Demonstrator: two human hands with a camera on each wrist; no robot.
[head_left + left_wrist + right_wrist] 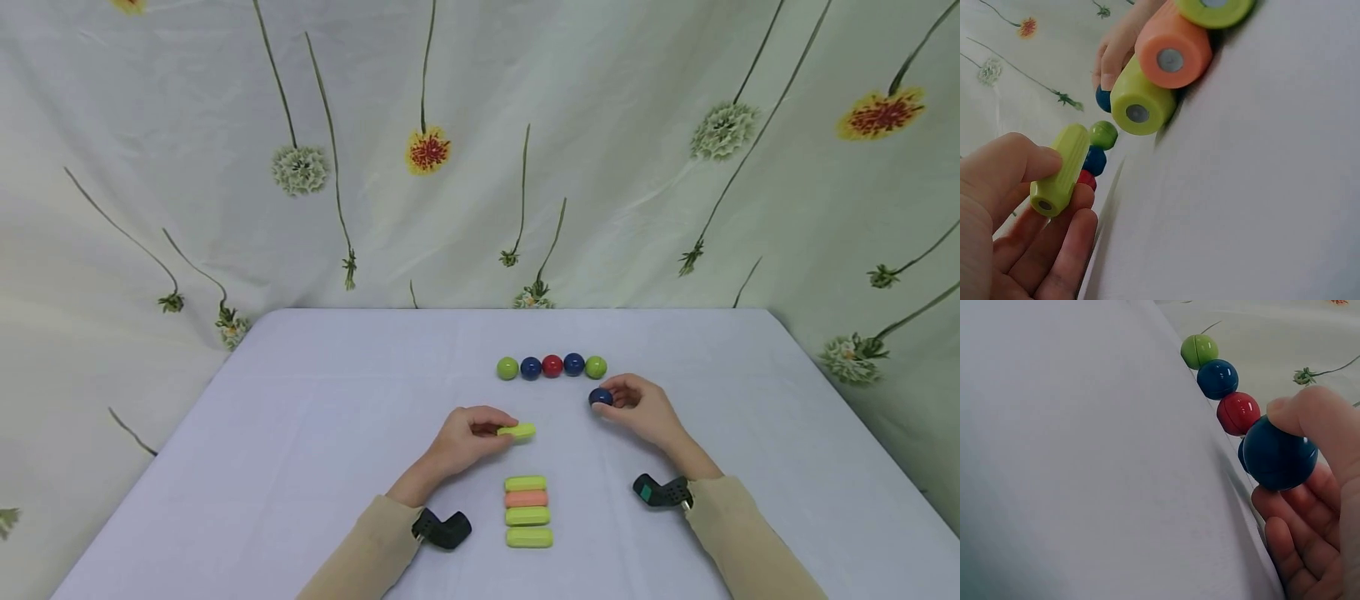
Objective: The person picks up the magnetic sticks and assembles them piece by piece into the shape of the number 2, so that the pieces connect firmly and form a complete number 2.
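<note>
My left hand (471,435) pinches a yellow-green ribbed rod with a metal disc in its end (1063,169) between thumb and fingers. In the head view that rod (517,431) lies level, beyond a column of similar rods. My right hand (639,408) holds a glossy dark blue ball (1280,453) by thumb and fingertips. The blue ball (601,397) is just in front of the right end of a row of balls: green (507,368), blue (531,368), red (552,366), blue (573,364) and green (596,367).
Nearer the front, the column holds a yellow-green rod (525,483), an orange rod (527,498) and two more yellow-green rods (528,516). All rest on a white-covered table (337,467). A flower-print cloth (480,75) hangs behind it. Each wrist wears a black camera (442,529).
</note>
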